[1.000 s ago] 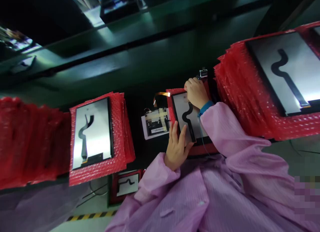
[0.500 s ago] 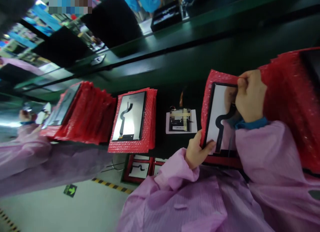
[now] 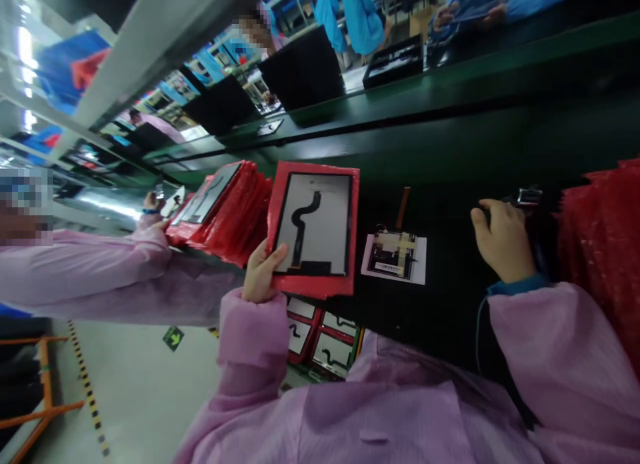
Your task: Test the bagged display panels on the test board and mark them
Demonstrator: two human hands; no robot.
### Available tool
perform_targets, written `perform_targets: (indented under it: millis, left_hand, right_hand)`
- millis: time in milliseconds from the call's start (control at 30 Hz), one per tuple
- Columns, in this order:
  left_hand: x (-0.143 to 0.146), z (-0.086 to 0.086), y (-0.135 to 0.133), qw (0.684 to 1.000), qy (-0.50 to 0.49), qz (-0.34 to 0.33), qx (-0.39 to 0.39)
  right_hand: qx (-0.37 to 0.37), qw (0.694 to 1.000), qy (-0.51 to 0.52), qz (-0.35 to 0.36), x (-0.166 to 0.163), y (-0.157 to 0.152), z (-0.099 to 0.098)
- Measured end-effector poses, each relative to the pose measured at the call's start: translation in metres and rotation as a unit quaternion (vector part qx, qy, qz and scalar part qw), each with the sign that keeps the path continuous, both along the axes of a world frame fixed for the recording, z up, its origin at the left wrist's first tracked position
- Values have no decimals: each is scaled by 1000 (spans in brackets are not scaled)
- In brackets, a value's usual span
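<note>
My left hand [image 3: 261, 271] is closed on the left edge of a display panel [image 3: 325, 224], thumb on its face. The panel has a silvery back, black frame and curved black ribbon cable. Red bubble wrap [image 3: 316, 288] lies behind it and is held with it, tilted above the bench. My right hand [image 3: 505, 241] is at the right, thumb set apart, other fingers partly hidden. Beside its fingers is a small dark device [image 3: 529, 197] with a shiny metal end; whether I hold it cannot be made out. Between my hands, a taped circuit assembly [image 3: 393, 254] lies on a white sheet [image 3: 420, 261].
Red bubble-wrap stacks stand at the right [image 3: 603, 251] and left [image 3: 235, 217], the left one topped by a display panel [image 3: 213, 194]. A co-worker's sleeve [image 3: 100, 264] reaches in from the left. Below the bench edge are several panels [image 3: 333, 351]. A dark green ledge [image 3: 425, 134] runs behind.
My right hand has let go of the panel and moved to the dark device. My left hand has carried the panel and red wrap leftward, past the circuit assembly. The view has shifted.
</note>
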State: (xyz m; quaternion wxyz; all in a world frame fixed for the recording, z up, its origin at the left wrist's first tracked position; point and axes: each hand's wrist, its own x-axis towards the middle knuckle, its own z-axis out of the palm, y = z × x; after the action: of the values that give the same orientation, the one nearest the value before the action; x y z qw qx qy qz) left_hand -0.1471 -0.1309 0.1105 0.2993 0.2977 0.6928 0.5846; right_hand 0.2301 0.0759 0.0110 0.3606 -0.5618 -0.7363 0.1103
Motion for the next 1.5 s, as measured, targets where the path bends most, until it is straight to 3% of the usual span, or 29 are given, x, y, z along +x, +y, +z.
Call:
perform_targets:
  millis: [200,433,600,667,767,867,933,967,1067,1133,1200,1367,1433,1500]
  left_hand:
    - [-53,-3,-10,992,24,34,-119]
    - [-68,-20,-5,971,158,54,-172]
    - [-67,-21,-6,938,283,93,-178]
    - [-61,-20,-13,913,349,112,-181]
    - [-45,-20,-27,837,505,130,-165]
    - [-19,-26,-36,786,601,128,-68]
    - [7,-35,-34,775,626,73,29]
    - [23,-40,-32,769,635,15,75]
    - [77,-59,-21,730,624,-221,173]
    - [116,-69,-14,717,581,-321,213]
    - [150,-77,-9,719,513,-399,245]
    - [207,-87,4,697,410,-515,284]
    - [221,-87,9,681,391,-541,301]
    - [233,-86,14,676,359,-563,313]
  right_hand:
    - [-20,998,-53,15,1,8,-25]
    - [-14,989,-142,21,4,5,-33]
    - [-26,983,-179,20,2,-3,-27]
    - [-39,979,-199,24,1,-7,-23]
    - [-52,971,-234,29,-3,-16,-16]
    - [-58,971,-229,35,-6,-37,-5]
    - [-53,977,-202,40,-6,-60,4]
    - [-45,981,-186,39,-5,-74,8]
    - [-1,991,-133,16,6,-121,19]
    - [27,993,-109,-39,21,-153,24]
    - [80,982,-102,-137,43,-182,28]
    - [230,892,-107,-375,93,-216,41]
    - [243,869,-96,-420,105,-215,48]
    - [222,876,-72,-421,112,-212,53]
